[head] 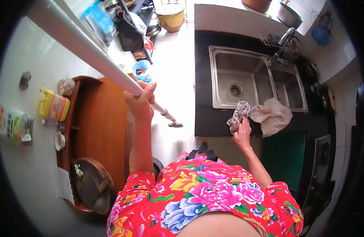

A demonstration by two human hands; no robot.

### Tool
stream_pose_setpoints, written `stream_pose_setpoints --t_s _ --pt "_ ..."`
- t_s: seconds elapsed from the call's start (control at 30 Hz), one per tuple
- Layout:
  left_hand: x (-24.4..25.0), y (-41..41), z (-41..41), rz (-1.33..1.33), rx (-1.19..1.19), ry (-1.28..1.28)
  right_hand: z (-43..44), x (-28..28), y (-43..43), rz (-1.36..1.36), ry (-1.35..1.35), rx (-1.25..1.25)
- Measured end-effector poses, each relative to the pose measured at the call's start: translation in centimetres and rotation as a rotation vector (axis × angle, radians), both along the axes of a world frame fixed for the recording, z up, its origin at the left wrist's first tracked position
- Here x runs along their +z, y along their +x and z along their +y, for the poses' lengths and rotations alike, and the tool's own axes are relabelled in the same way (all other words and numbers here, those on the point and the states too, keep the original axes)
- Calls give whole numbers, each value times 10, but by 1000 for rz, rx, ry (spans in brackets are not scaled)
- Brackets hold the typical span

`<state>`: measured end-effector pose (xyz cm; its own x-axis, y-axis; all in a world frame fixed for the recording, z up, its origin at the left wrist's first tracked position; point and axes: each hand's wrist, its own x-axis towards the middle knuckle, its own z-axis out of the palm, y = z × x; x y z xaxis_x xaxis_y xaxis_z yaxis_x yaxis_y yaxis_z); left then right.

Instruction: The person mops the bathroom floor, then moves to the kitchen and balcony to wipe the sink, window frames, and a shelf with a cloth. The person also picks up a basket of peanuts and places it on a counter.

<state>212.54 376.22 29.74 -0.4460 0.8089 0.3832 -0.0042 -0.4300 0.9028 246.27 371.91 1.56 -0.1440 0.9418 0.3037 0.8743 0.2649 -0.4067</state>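
My left hand is closed around a long pale mop pole, which runs from the upper left down to a small metal mop head over the tiled floor. On the black counter's front edge, my right hand rests on a crumpled, stained cloth; whether its fingers grip the cloth is hard to tell. A beige cloth lies just to the right, partly over the rim of the steel double sink. Its left basin holds no standing water that I can make out.
To the left stands a wooden cabinet with a yellow pump bottle beside it. A blue bin, a dark shelf rack and a yellow-brown pot are farther ahead. A faucet rises behind the sink.
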Motion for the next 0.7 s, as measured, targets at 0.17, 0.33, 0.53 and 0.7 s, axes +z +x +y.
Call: stream_pose_setpoints --t_s 0.17,0.33,0.53,0.7 --pt "1 -8 52 -80 -24 -6 1 20 -7 181 -75 -75" --pt "-5 -17 106 -82 -63 -2 4 19 -13 258 -140 -226" --pt "-12 -35 160 -101 -116 -60 7 19 -23 222 -71 -390" --pt "-10 -25 186 -47 -159 -68 12 22 -23 224 -69 -476"
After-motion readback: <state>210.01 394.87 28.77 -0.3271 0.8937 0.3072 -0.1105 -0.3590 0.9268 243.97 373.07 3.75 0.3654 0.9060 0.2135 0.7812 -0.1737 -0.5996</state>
